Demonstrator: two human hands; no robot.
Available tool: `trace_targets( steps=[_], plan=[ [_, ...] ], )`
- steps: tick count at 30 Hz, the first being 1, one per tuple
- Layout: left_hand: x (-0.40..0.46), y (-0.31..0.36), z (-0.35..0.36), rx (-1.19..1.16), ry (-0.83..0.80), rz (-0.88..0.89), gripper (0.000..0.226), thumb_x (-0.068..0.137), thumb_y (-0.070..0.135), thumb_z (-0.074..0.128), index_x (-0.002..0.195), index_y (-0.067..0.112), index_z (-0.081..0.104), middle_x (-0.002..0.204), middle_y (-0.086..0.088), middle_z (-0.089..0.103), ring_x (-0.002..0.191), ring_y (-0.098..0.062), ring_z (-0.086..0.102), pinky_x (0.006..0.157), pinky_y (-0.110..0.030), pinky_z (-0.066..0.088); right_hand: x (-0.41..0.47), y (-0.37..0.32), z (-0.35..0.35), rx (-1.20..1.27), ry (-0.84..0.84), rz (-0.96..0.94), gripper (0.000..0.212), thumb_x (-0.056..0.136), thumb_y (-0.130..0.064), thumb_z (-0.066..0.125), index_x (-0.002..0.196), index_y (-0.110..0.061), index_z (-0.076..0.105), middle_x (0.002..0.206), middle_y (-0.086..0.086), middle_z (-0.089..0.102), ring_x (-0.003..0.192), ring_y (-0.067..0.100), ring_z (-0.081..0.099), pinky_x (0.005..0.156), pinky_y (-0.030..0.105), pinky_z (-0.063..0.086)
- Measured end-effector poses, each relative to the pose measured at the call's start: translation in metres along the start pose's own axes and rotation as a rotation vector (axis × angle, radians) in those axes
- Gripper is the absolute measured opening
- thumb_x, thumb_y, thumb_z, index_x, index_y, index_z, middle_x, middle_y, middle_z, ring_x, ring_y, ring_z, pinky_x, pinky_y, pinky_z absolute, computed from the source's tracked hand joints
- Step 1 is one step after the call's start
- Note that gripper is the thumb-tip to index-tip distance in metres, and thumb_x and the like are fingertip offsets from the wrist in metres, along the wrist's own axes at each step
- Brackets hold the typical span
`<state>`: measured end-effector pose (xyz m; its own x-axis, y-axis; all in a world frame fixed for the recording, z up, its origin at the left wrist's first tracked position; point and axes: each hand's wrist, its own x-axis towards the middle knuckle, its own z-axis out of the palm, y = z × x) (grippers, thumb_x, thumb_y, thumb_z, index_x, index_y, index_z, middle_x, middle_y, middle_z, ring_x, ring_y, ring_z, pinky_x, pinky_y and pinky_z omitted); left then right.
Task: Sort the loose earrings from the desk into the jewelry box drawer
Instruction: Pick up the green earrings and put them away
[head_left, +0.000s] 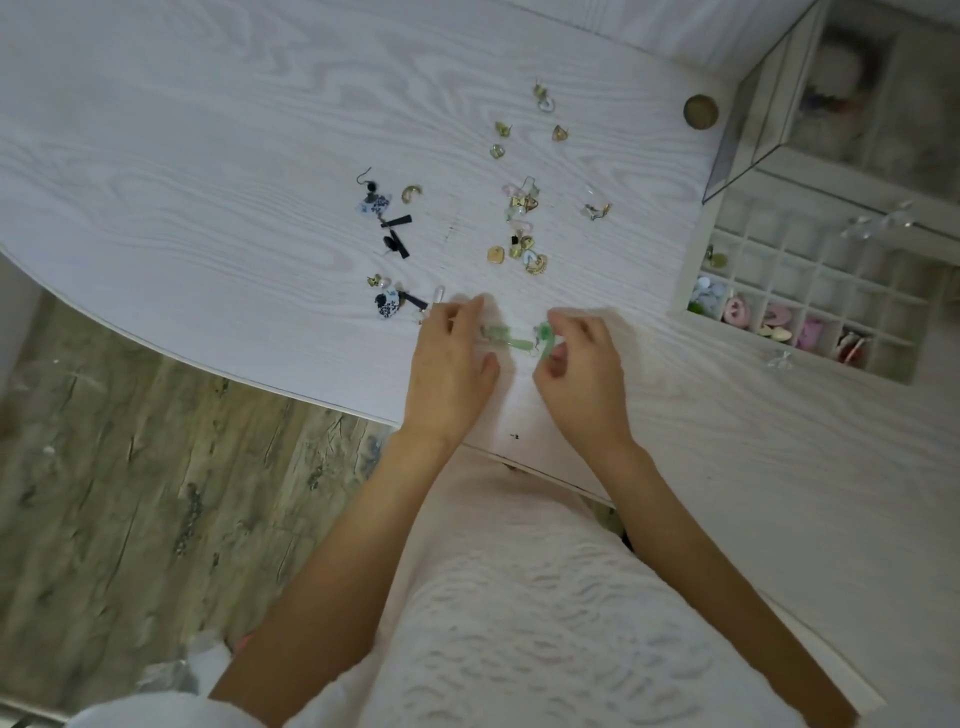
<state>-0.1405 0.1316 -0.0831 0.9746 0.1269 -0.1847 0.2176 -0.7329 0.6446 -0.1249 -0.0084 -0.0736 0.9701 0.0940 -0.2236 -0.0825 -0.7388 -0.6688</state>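
Note:
Loose earrings lie scattered on the white wood-grain desk (208, 156): a dark blue-and-black group (387, 218), a gold and pastel cluster (522, 228), and small gold pieces (545, 98) farther back. Both hands hover near the desk's front edge. My left hand (452, 364) pinches one end of a pale green earring (501, 335). My right hand (582, 364) pinches a second green earring (544, 338); motion blur hides the exact grip. The open jewelry box drawer (810, 291), a white grid of compartments, stands to the right with several earrings in its front cells.
A glass-sided jewelry box (789, 104) with a round brass knob (700, 110) sits at the back right. Clear earrings (878, 223) rest on the drawer's dividers, another (779, 358) at its front rim. The desk's curved edge runs left, wooden floor (130, 467) below.

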Motion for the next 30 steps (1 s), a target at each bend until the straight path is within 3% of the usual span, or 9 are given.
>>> trace_targets(
  steps=[4,8,10,12,17,21,26,28,30],
  plan=[
    [0.002,0.014,0.008,-0.099,-0.026,-0.002,0.051,0.080,0.000,0.058,0.129,0.011,0.050,0.116,-0.010,0.057,0.103,-0.022,0.056,0.086,-0.024,0.042,0.004,-0.007,0.013,0.060,-0.026,-0.073,0.057,0.077,0.011,0.055,0.131,-0.005,0.046,0.122,0.012,0.050,0.104,0.024,0.054,0.086,0.035,0.051],
    [0.000,0.014,0.008,-0.236,0.020,-0.003,0.055,0.076,-0.007,0.057,0.126,0.017,0.053,0.115,-0.003,0.060,0.101,-0.015,0.057,0.090,-0.028,0.047,0.003,-0.001,0.011,0.074,-0.018,-0.056,0.060,0.075,0.010,0.055,0.133,-0.006,0.044,0.120,0.012,0.051,0.105,0.025,0.052,0.086,0.040,0.051],
    [-0.001,0.009,0.008,-0.156,0.036,0.027,0.058,0.076,-0.006,0.061,0.129,0.016,0.051,0.119,-0.005,0.056,0.103,-0.019,0.054,0.089,-0.028,0.046,0.002,0.003,0.008,0.045,-0.027,-0.032,0.061,0.076,0.001,0.063,0.133,-0.005,0.043,0.122,0.012,0.047,0.108,0.025,0.049,0.091,0.038,0.048],
    [0.000,0.007,0.005,-0.080,-0.001,0.043,0.060,0.078,-0.002,0.064,0.133,0.013,0.047,0.121,-0.010,0.052,0.102,-0.021,0.054,0.084,-0.023,0.043,0.002,0.005,0.007,-0.023,-0.042,-0.040,0.063,0.076,-0.010,0.072,0.132,-0.004,0.044,0.122,0.013,0.046,0.110,0.024,0.046,0.093,0.026,0.041],
    [0.026,0.010,-0.008,0.060,-0.232,0.136,0.050,0.083,0.010,0.064,0.131,0.013,0.050,0.119,-0.012,0.051,0.095,-0.022,0.059,0.082,-0.023,0.044,0.009,0.000,0.012,-0.115,0.017,-0.114,0.035,0.077,-0.011,0.071,0.110,-0.005,0.060,0.110,0.011,0.054,0.098,0.025,0.054,0.075,0.023,0.042],
    [0.038,0.017,-0.009,0.069,-0.233,0.215,0.020,0.083,0.009,0.064,0.103,0.010,0.067,0.101,-0.013,0.060,0.083,-0.025,0.061,0.077,-0.030,0.049,0.013,-0.002,0.011,-0.078,0.062,-0.121,0.014,0.079,-0.003,0.068,0.092,-0.001,0.064,0.096,0.014,0.058,0.084,0.026,0.057,0.069,0.026,0.043],
    [0.044,0.019,-0.004,0.053,-0.258,0.225,0.013,0.081,0.007,0.065,0.094,0.010,0.069,0.094,-0.012,0.063,0.082,-0.025,0.062,0.077,-0.032,0.051,0.016,0.001,0.003,-0.058,0.131,-0.116,0.006,0.079,0.002,0.064,0.085,0.001,0.065,0.089,0.014,0.060,0.078,0.023,0.057,0.068,0.028,0.045],
    [0.044,0.022,-0.002,-0.048,-0.251,0.193,0.012,0.081,0.007,0.066,0.092,0.011,0.069,0.092,-0.009,0.066,0.079,-0.017,0.063,0.078,-0.029,0.053,0.018,0.006,-0.004,-0.018,0.154,-0.131,0.006,0.079,0.002,0.064,0.084,0.000,0.065,0.088,0.013,0.060,0.075,0.019,0.055,0.066,0.029,0.047],
    [0.044,0.032,0.000,-0.223,-0.257,0.119,0.010,0.083,0.009,0.066,0.092,0.013,0.069,0.088,0.004,0.067,0.076,0.001,0.061,0.075,-0.014,0.049,0.020,0.012,-0.015,0.052,0.179,-0.107,0.005,0.079,-0.001,0.066,0.085,-0.002,0.066,0.088,0.010,0.061,0.073,0.016,0.056,0.067,0.031,0.051]
  ],
)
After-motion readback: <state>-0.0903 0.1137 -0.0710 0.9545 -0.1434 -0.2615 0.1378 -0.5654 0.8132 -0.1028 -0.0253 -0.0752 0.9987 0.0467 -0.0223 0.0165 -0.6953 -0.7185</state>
